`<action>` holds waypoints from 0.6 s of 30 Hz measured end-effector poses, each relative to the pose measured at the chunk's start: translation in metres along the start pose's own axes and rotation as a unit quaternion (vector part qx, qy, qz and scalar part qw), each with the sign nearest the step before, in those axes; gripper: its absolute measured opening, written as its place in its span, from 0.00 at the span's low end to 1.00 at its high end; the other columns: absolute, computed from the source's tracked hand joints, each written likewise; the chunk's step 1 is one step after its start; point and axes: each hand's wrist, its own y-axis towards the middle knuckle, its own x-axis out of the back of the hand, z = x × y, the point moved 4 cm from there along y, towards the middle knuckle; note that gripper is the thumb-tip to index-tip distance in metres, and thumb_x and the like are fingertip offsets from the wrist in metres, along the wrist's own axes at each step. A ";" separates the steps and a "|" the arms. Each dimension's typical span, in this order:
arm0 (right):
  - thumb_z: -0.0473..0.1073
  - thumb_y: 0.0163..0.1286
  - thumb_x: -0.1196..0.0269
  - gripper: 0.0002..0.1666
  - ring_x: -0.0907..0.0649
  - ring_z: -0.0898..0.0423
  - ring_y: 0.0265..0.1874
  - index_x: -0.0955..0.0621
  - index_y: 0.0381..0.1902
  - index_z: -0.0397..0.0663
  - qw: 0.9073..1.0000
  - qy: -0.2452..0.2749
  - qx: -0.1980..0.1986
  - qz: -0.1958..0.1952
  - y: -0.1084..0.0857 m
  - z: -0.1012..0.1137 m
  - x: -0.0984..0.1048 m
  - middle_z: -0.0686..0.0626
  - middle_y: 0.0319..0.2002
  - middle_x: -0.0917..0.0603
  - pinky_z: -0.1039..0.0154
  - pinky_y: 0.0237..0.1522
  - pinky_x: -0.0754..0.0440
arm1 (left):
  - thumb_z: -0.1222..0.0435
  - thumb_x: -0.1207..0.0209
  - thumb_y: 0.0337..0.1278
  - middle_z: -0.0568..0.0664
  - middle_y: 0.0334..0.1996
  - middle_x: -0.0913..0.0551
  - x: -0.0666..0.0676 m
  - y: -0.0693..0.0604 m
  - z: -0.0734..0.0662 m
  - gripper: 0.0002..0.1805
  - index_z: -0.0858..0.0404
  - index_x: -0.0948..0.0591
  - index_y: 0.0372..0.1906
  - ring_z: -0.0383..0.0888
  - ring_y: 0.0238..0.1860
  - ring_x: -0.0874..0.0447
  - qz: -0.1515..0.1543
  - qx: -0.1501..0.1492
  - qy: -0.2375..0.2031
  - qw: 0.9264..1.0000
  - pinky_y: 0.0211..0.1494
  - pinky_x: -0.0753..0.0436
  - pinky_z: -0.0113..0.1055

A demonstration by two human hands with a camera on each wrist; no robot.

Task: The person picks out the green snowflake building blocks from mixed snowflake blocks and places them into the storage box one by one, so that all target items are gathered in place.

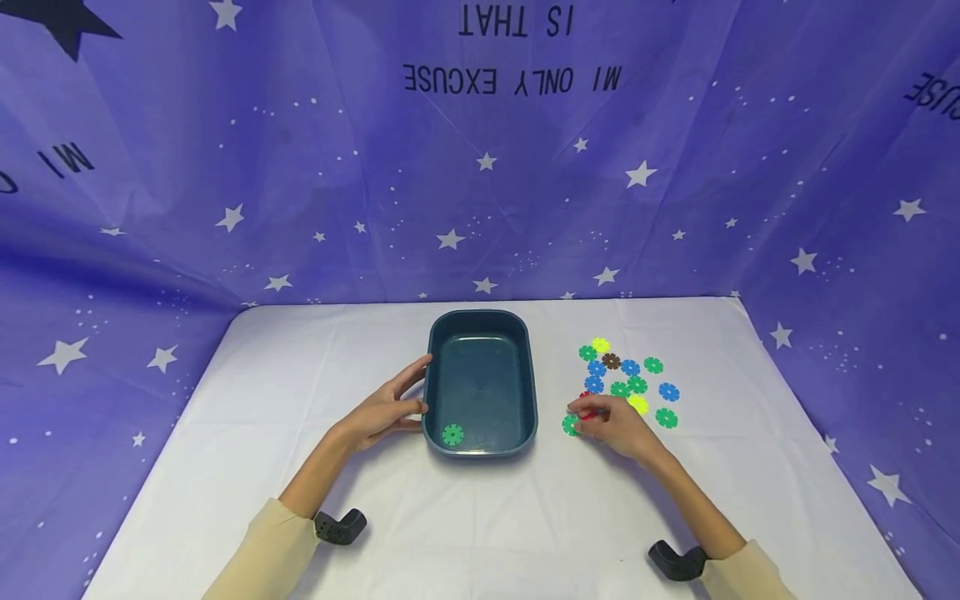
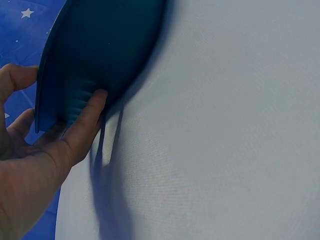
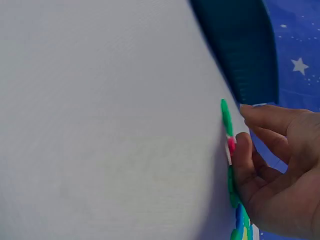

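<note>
A dark teal plastic bin [image 1: 480,392] stands on the table with one green notched disc [image 1: 453,434] inside, at its near left corner. My left hand [image 1: 384,410] touches the bin's left side with spread fingers; in the left wrist view, fingertips [image 2: 99,97] rest against its outer wall. To the right of the bin, my right hand [image 1: 613,423] is low over the near left end of the scattered discs. Its thumb and index finger are apart, with a red disc [image 3: 231,145] and a green disc [image 1: 571,425] close by. The hand partly covers both in the head view.
Several blue discs [image 1: 669,392], green discs [image 1: 666,418], yellow discs [image 1: 637,405] and a brown disc [image 1: 611,361] lie flat beyond my right hand. The white tablecloth [image 1: 450,525] meets a purple star-printed curtain [image 1: 480,208] at the back and sides.
</note>
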 end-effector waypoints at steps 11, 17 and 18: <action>0.36 0.60 0.30 0.16 0.26 0.53 0.33 0.13 0.48 0.46 0.996 -0.086 0.015 -0.001 0.002 0.002 -0.004 0.50 0.33 0.23 0.63 0.32 0.24 | 0.76 0.46 0.58 0.55 0.80 0.61 -0.001 0.000 -0.001 0.49 0.48 0.52 0.81 0.66 0.69 0.41 -0.005 0.001 -0.003 1.000 0.59 0.22 0.56; 0.35 0.59 0.29 0.15 0.27 0.53 0.33 0.13 0.45 0.45 0.995 -0.094 0.014 0.002 0.003 0.001 -0.005 0.50 0.32 0.25 0.62 0.32 0.24 | 0.75 0.45 0.58 0.55 0.80 0.61 -0.001 0.002 0.001 0.49 0.49 0.52 0.81 0.66 0.71 0.44 -0.004 0.002 -0.004 1.000 0.59 0.23 0.56; 0.34 0.59 0.29 0.14 0.27 0.53 0.33 0.13 0.44 0.45 0.995 -0.096 0.015 0.002 0.004 0.001 -0.005 0.50 0.32 0.25 0.62 0.32 0.25 | 0.75 0.45 0.58 0.55 0.80 0.61 -0.001 0.002 0.000 0.49 0.49 0.52 0.81 0.66 0.71 0.43 -0.004 0.003 -0.005 1.000 0.59 0.23 0.56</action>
